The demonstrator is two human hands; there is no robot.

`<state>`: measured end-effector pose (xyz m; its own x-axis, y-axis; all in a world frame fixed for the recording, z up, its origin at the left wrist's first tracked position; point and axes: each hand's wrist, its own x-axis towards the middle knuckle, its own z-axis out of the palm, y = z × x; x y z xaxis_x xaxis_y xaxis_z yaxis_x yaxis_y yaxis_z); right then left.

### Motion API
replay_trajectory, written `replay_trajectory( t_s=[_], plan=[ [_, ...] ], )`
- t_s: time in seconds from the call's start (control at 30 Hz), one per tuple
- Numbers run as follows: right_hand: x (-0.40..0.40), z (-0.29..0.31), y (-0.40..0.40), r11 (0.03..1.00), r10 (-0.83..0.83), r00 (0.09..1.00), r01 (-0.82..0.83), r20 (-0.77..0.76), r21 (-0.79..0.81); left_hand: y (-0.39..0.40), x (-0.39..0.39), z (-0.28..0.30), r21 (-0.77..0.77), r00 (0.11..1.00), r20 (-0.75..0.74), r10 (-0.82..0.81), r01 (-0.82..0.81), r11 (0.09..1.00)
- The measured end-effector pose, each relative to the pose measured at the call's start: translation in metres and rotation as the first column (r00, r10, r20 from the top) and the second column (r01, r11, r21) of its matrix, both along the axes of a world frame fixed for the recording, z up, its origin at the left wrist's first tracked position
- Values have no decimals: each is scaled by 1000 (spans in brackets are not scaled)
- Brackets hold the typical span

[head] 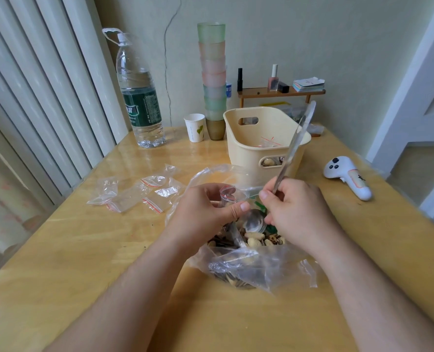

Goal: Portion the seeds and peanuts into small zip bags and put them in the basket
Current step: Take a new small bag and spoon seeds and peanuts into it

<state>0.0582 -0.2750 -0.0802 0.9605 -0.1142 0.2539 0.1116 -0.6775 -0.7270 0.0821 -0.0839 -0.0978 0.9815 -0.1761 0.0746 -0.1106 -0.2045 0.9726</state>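
Left hand [205, 212]: fingers curled, pinching a small zip bag [229, 195] open above the big plastic bag [249, 265] of seeds and peanuts [255, 238] on the table [83, 262]. Right hand [297, 209]: fingers pinch a clear spoon [255, 222], bowl down just above the mix. Cream basket [256, 153] just behind, some filled bags inside; empty zip bags [139, 193] lie left.

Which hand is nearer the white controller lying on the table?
The right hand. It holds the clear spoon over the big bag of seeds and peanuts, with the white controller further to its right. The left hand, holding a small zip bag, is further away.
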Motion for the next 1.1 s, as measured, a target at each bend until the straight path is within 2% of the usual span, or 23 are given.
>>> replay_trajectory(
  t_s=[0.23,0.43,0.77,0.87,1.0,1.1],
  plan=[
    [0,8,-13,996,-79,993,82,-85,27,3,4,-4,25,999,1,35,-35,999],
    [-1,12,-16,965,-103,990,122,-93,231,3,3,-2,24,1000,7,27,-27,999],
    [-11,40,-21,928,-242,937,148,252,341,2,5,-7,167,997,65,-42,30,985],
    [-10,37,-11,957,-184,922,90,340,275,-1,2,-6,150,995,86,-55,42,988],
    [-9,25,4,999,-33,834,32,551,13,-1,4,-8,117,996,75,-48,39,992],
    [-4,19,6,1000,-25,816,25,578,8,1,5,-7,107,997,65,-40,33,994]
  ],
)
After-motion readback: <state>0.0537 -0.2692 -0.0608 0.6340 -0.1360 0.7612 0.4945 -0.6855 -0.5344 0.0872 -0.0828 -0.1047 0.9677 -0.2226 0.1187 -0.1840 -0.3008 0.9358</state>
